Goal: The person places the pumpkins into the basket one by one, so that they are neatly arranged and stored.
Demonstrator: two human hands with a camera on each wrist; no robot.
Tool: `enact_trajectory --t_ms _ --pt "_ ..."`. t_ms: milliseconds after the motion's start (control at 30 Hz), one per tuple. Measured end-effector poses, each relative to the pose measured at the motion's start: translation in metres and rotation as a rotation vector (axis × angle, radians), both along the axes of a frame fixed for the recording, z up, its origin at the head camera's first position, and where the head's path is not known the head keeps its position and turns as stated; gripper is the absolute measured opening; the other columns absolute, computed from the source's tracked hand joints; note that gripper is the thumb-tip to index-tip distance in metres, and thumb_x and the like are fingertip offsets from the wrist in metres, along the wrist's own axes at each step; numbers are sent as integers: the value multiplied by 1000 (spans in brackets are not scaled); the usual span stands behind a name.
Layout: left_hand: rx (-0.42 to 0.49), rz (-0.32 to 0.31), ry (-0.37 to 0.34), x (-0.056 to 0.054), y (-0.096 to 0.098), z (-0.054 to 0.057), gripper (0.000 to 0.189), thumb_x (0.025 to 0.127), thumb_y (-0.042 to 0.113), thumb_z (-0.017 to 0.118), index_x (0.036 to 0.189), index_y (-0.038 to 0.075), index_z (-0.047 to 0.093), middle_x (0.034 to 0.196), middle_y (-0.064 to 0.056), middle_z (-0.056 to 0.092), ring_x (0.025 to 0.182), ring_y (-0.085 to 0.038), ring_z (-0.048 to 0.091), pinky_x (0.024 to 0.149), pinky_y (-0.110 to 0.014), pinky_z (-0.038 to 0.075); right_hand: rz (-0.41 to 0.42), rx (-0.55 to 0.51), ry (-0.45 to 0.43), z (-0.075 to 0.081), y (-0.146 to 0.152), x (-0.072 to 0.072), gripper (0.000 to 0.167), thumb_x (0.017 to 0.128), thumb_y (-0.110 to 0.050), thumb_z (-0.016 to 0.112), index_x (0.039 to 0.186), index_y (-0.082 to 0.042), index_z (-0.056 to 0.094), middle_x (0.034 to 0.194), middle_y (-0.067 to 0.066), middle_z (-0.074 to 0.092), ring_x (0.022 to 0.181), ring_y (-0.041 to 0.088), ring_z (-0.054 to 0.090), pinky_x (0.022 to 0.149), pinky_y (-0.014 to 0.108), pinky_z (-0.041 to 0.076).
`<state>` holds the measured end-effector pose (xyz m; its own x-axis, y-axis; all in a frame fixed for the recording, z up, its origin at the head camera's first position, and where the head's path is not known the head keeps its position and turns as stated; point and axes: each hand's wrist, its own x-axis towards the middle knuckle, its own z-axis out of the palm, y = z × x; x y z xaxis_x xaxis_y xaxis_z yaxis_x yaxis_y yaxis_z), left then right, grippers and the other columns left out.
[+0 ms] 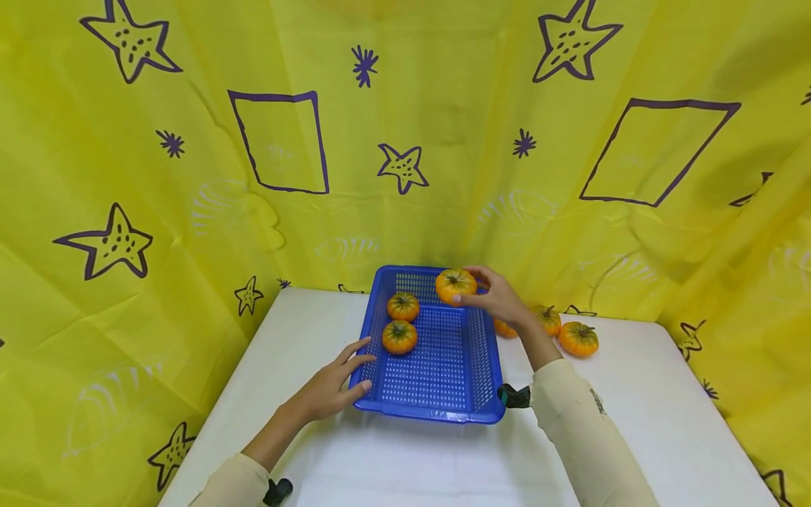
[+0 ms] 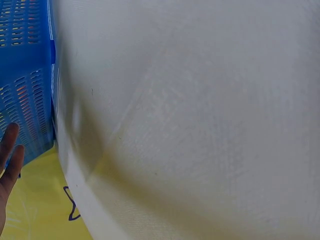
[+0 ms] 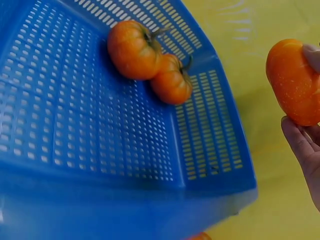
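Note:
My right hand (image 1: 500,299) holds an orange tomato (image 1: 455,286) with green shoulders, above the far right corner of the blue plastic basket (image 1: 421,415). In the right wrist view the tomato (image 3: 292,82) sits between thumb and fingers. Two more tomatoes, one at the back (image 1: 403,307) and one nearer (image 1: 399,337), lie side by side inside the basket along its left wall. My left hand (image 1: 329,387) is at the basket's left rim, fingers spread and loosely extended; whether they touch it I cannot tell. Only its fingertips (image 2: 11,150) show in the left wrist view.
Right of the basket, several tomatoes lie on the white table (image 1: 633,401), among them one at the right end (image 1: 579,339); my right forearm partly covers others. A yellow curtain (image 1: 443,225) with starfish drawings hangs behind and around the table.

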<state>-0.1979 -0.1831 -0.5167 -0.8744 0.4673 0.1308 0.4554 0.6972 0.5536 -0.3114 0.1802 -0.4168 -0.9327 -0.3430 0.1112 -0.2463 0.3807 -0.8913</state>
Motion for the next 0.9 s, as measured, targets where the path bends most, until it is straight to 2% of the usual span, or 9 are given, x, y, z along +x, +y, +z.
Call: enact_trajectory --t_ms 367,633,900 --pt "-6 -1 0 -1 -1 -1 50 98 42 59 143 21 55 167 4 24 145 -38 41 103 -61 48 28 34 -58 -12 -27 -17 67 89 -22 76 145 -3 46 138 19 54 122 36 56 97 40 53" --pt "-3 -17 -1 0 -1 2 50 99 42 57 143 18 56 167 3 24 144 -37 42 104 -61 47 46 91 -66 -18 -42 -21 70 88 -24 78 146 -3 45 138 20 55 123 39 56 97 47 53" --pt "-2 -13 -15 2 0 4 50 99 39 59 143 17 55 167 2 25 144 -38 42 105 -61 46 55 166 -64 -32 -53 -27 71 87 -24 79 146 -3 46 140 21 53 120 37 58 99 47 54"
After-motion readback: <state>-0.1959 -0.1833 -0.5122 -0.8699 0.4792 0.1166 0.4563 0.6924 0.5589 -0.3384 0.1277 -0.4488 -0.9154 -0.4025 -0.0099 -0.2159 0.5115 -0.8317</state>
